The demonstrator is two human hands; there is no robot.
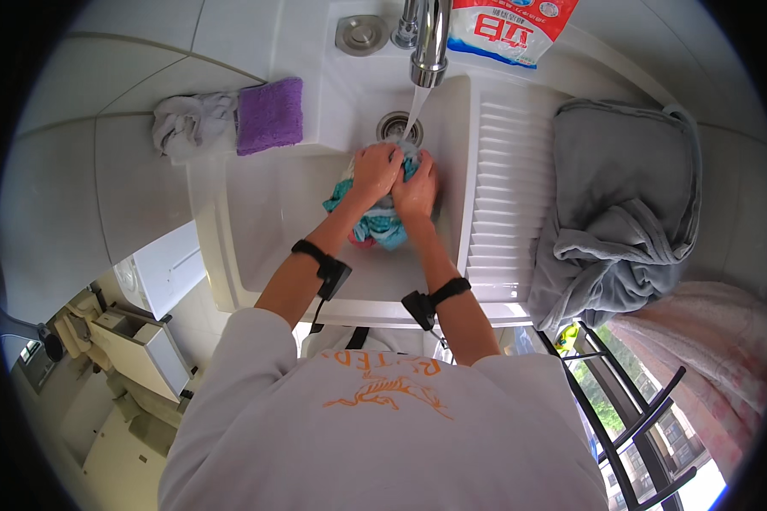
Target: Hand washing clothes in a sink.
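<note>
A bunched wet cloth in teal, white and some red (380, 228) lies in the white laundry sink (268, 255), just below the metal drain (400, 126). Water runs from the chrome faucet (429, 57) onto the upper part of the cloth. My left hand (378, 169) grips the cloth from the left, fingers curled over it. On the right, my right hand (417, 188) also grips it, thumb close to my left hand. Part of the cloth is hidden under both hands.
Right of the basin is a ribbed washboard (508, 191), with a folded grey fabric (620, 153) beyond it. A purple towel (270, 116) and a greyish cloth (192, 124) lie at the left rim. A printed detergent bag (508, 32) and a round metal stopper (362, 34) are behind.
</note>
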